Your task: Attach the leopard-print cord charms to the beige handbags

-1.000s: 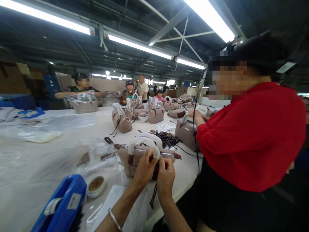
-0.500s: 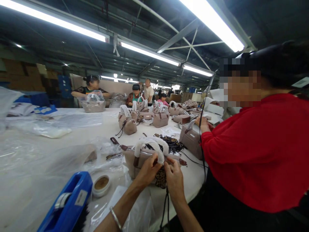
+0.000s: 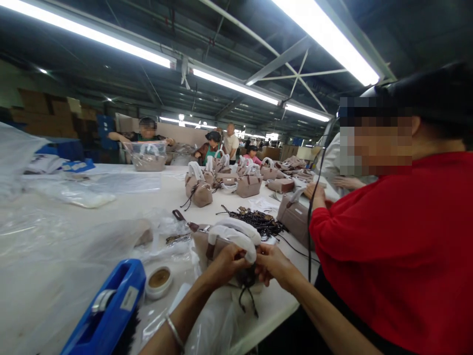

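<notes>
A beige handbag (image 3: 201, 244) with white-wrapped handles (image 3: 236, 231) stands on the white table (image 3: 121, 207) in front of me. My left hand (image 3: 225, 264) and my right hand (image 3: 273, 264) are both closed against its front, pinching a dark leopard-print tag with black cords (image 3: 247, 291) that hang down below the hands. A metal bangle (image 3: 174, 333) sits on my left wrist.
A blue tape dispenser (image 3: 107, 308) and a small round tin (image 3: 158, 281) lie at the near left among clear plastic bags. A pile of dark tags (image 3: 260, 219) lies behind the bag. A person in red (image 3: 391, 246) works close on my right; more handbags (image 3: 199, 190) and workers farther back.
The view has shifted left and my right arm now reaches in from the right. Both hands stay at the bag's front; the cords hang shorter beneath them.
</notes>
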`<state>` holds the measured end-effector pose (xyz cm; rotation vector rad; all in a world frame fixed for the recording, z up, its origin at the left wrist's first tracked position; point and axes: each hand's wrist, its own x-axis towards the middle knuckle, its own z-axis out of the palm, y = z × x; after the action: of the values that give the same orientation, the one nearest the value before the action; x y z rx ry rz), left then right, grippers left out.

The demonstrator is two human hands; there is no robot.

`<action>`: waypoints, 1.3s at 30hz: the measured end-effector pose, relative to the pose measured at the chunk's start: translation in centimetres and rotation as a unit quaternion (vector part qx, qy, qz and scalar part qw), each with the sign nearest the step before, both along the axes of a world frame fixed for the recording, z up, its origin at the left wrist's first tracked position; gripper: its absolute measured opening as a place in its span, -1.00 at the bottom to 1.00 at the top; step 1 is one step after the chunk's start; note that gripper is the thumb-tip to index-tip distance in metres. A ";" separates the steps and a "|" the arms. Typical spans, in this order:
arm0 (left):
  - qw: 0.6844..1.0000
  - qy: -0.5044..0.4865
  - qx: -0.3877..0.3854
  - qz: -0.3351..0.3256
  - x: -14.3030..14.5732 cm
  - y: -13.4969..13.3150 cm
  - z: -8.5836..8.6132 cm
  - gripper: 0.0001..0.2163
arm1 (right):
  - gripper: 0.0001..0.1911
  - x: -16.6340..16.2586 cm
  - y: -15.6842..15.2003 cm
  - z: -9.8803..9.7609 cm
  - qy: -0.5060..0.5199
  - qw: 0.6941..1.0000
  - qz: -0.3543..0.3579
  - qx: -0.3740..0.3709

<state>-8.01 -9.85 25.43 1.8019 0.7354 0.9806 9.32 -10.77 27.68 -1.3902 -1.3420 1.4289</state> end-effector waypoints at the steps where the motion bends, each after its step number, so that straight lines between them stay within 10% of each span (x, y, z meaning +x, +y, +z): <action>1: 1.000 -0.019 -0.012 0.002 0.1 0.0 -0.2 -0.87 | -0.62 -0.3 0.0 -0.3 0.010 1.000 -0.015 0.000; 11: 0.991 -0.078 -0.042 0.098 1.6 0.4 -1.1 -0.86 | -0.47 -3.3 -1.5 -3.4 0.137 0.968 -0.194 0.085; 26: 0.991 -0.030 -0.091 -0.098 -1.0 0.3 -0.4 -0.74 | -0.78 1.2 1.1 2.5 -0.103 0.982 0.146 -0.064; 39: 0.998 0.036 0.025 0.039 -1.0 0.7 1.1 -0.91 | -0.68 -1.8 -3.3 0.0 0.210 0.972 -0.097 -0.044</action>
<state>-9.02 -9.19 26.58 1.8718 0.8371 0.9971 7.57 -14.12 27.66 -1.1520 -0.8582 1.5551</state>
